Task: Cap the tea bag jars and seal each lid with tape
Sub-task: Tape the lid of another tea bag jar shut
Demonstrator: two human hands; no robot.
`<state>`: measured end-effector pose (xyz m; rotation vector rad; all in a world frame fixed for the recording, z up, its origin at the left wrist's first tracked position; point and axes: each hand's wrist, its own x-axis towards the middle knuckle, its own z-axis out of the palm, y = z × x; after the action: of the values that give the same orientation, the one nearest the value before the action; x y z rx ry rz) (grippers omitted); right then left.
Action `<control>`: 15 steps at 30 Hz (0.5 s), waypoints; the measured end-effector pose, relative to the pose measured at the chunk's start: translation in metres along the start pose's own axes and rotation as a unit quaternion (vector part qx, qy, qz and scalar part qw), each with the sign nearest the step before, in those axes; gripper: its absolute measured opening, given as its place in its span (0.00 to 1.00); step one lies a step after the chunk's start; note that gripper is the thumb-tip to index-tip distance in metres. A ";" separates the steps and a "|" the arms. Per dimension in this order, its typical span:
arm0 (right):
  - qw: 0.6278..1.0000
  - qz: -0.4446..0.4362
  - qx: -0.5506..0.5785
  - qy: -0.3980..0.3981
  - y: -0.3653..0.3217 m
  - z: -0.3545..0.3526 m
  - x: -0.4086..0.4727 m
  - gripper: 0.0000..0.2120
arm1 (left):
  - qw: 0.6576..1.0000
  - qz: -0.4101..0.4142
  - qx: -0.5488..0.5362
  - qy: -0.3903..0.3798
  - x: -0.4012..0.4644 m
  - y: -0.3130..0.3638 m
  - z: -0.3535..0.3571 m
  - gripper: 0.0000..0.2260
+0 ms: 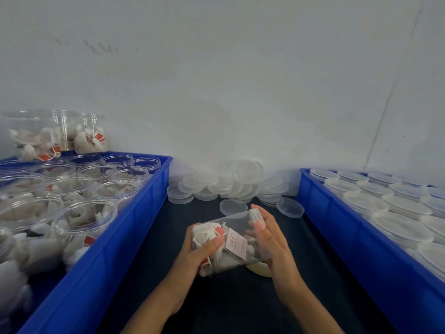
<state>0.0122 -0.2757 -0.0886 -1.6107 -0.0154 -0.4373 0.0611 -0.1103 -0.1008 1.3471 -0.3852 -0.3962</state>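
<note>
We hold one clear jar (pixel 228 242) of tea bags tilted on its side above the dark table (pixel 231 304). Our left hand (pixel 195 256) grips its base end, thumb curled over the wall; our right hand (pixel 269 239) clasps the lidded end. At nine o'clock, a blue bin (pixel 115 239) holds open jars; at twelve lie loose lids (pixel 231 184); at three, a second bin (pixel 361 237) of capped jars.

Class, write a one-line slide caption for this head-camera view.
Both hands, left and right, hold a tilted tea bag jar between two blue bins, loose lids behind.
</note>
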 end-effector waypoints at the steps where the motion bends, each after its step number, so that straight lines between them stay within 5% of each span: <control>1: 1.000 -0.007 -0.004 0.004 0.000 -0.001 0.000 0.26 | 1.000 -0.013 -0.005 -0.008 0.000 0.001 0.000 0.30; 8: 0.997 -0.009 -0.006 0.083 0.006 0.008 0.002 0.20 | 0.999 0.002 0.032 -0.002 0.001 -0.001 0.002 0.37; 15: 0.994 -0.008 -0.020 0.106 0.001 0.013 0.001 0.18 | 0.999 0.021 0.028 -0.001 0.005 -0.006 -0.005 0.30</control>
<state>0.0165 -0.2636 -0.0893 -1.5964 0.1419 -0.6214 0.0677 -0.1099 -0.1078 1.3922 -0.4272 -0.3541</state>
